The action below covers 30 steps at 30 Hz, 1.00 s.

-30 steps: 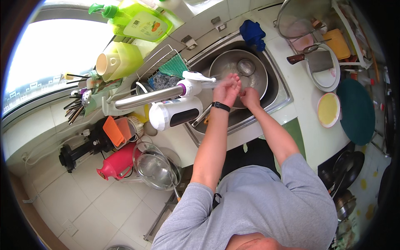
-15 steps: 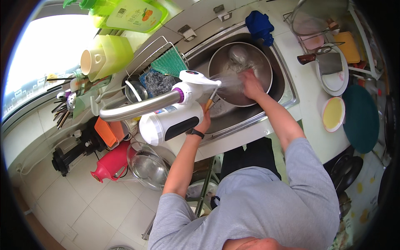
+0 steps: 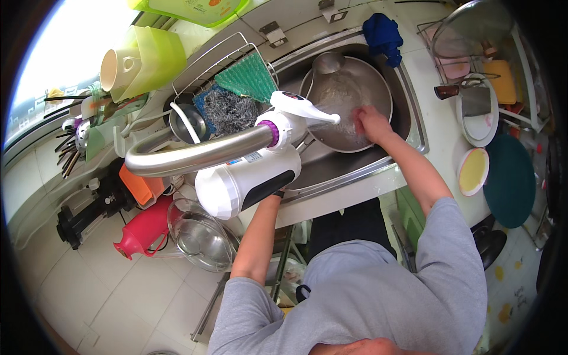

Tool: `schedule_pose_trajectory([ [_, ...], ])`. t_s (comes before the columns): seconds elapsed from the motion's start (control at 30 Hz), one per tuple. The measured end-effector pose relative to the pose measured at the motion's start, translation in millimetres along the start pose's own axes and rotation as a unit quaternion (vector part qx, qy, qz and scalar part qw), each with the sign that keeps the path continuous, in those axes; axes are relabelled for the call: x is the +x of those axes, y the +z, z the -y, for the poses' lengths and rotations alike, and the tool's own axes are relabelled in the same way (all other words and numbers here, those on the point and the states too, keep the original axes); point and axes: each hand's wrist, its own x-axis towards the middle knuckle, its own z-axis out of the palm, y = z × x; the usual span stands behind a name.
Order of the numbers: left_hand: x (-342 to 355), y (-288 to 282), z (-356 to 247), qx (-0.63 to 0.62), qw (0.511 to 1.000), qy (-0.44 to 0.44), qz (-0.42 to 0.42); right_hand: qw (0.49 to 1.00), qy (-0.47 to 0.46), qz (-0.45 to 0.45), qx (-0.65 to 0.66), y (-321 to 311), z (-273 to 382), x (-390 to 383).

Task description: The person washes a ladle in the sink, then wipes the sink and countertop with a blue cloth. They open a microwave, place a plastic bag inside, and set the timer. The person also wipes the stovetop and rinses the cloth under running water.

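My right hand point(image 3: 371, 127) is inside the round steel pan point(image 3: 378, 97) in the sink, fingers curled under splashing water, with what they hold, if anything, unclear. A metal ladle point(image 3: 328, 62) lies at the pan's upper edge. My left forearm point(image 3: 257, 236) reaches behind the white cylindrical faucet heater point(image 3: 225, 189), which hides that hand. The white spray head point(image 3: 296, 109) sends water into the pan; the pan's handle is partly behind it.
A wire rack point(image 3: 242, 44) holds a green cloth and scourers. A blue cloth point(image 3: 378, 35) hangs at the sink's back corner. Plates point(image 3: 473, 171), a cleaver point(image 3: 476, 97) and a lid fill the right counter. A pink kettle point(image 3: 142, 231) and glass lids sit at lower left.
My left hand has gone out of sight behind the heater. My right hand has shifted slightly right in the pan. The ladle now shows higher, at the pan's edge.
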Motion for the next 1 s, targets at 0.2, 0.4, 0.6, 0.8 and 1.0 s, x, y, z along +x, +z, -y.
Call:
schedule_pose_trajectory([
  [0.2, -0.4, 13.8, 2.2, -0.084, 0.996, 0.018, 0.018, 0.933, 0.076, -0.3, 0.183, 36.0, 16.3, 99.8],
  [0.4, -25.0, -4.6, -43.3, -0.006, 1.0, -0.015, 0.025, 0.99, -0.039, 0.054, 0.122, 2.1, 55.9, 8.6],
  [0.6, -41.9, -3.4, -65.5, -0.075, 0.995, -0.064, -0.028, 0.97, 0.135, -0.184, 0.083, -17.0, 24.8, 50.1],
  [0.8, -40.8, -6.8, -89.6, -0.119, 0.986, -0.118, -0.015, 0.977, -0.07, -0.156, 0.125, 39.0, 71.4, 54.6],
  [1.0, -43.7, -5.0, -90.4, -0.104, 0.99, -0.085, -0.043, 0.999, 0.03, -0.04, -0.008, -10.7, 0.8, -7.2],
])
